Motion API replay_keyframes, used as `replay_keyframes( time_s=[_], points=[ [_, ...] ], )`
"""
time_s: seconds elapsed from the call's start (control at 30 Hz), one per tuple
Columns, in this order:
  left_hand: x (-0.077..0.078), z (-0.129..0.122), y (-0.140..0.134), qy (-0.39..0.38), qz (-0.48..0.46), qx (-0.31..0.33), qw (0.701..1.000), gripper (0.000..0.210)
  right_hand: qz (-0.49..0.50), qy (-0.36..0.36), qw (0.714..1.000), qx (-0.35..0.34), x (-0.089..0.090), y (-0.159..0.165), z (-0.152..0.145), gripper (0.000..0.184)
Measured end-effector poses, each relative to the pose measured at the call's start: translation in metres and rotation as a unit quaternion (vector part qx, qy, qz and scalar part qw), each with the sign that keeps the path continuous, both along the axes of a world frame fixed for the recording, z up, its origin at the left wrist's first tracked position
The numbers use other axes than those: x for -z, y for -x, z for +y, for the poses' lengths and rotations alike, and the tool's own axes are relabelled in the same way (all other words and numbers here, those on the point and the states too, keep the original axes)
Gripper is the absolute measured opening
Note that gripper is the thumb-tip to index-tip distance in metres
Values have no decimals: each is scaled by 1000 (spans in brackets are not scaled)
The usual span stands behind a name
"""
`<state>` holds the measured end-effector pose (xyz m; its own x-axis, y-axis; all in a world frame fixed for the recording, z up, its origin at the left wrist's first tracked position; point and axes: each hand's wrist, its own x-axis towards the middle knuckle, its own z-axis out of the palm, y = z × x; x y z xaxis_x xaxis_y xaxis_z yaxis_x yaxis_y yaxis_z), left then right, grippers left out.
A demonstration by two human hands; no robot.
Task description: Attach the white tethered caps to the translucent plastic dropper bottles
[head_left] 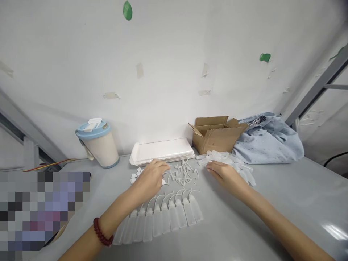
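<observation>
At 12 o'clock from ~10 lined-up bottles point(157, 221), left hand point(153, 177); at 2, right hand point(226, 175). Both grips curled nearly closed, can't tell contents. One cup point(102, 148) at 11.

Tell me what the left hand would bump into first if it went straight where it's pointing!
Probably the curly tubes, just to the right of the left hand. Its height is hard to judge, so it might pass over them.

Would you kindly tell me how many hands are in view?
2: the left hand, near the curved pale tubes, and the right hand, beside the loose translucent pieces. The pixelated patch may hide others.
</observation>
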<state>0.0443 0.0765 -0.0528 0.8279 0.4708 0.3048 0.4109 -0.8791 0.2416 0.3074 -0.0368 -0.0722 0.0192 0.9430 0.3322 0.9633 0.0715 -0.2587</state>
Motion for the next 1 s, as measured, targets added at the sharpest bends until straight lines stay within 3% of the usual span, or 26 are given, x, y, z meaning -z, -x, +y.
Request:
replay_keyframes(
  time_s=[0.23,0.5,0.63,0.7,0.73,0.83,0.9,1.0],
  points=[
    [-13,3,4,-37,-110,-53,992,19,84,-33,995,47,-7,5,-6,13],
    [-10,-1,2,-76,-118,38,989,31,216,-93,970,66,-16,15,-10,13],
    [-15,-3,2,-47,-200,-18,979,22,334,-58,938,71,-19,19,-10,20],
    [-21,-9,0,49,-244,-83,965,17,411,-20,909,63,-20,22,-10,25],
    [-24,-13,-2,160,-258,-120,945,15,443,-3,895,52,-21,25,-11,27],
    [-30,-28,-10,465,-244,-155,837,14,502,34,864,-4,-20,37,-14,27],
    [-28,-37,-15,567,-248,-133,774,14,513,48,856,-41,-18,46,-17,26],
    [-22,-47,-21,653,-280,-101,696,12,492,57,865,-83,-15,57,-23,25]
  ],
)
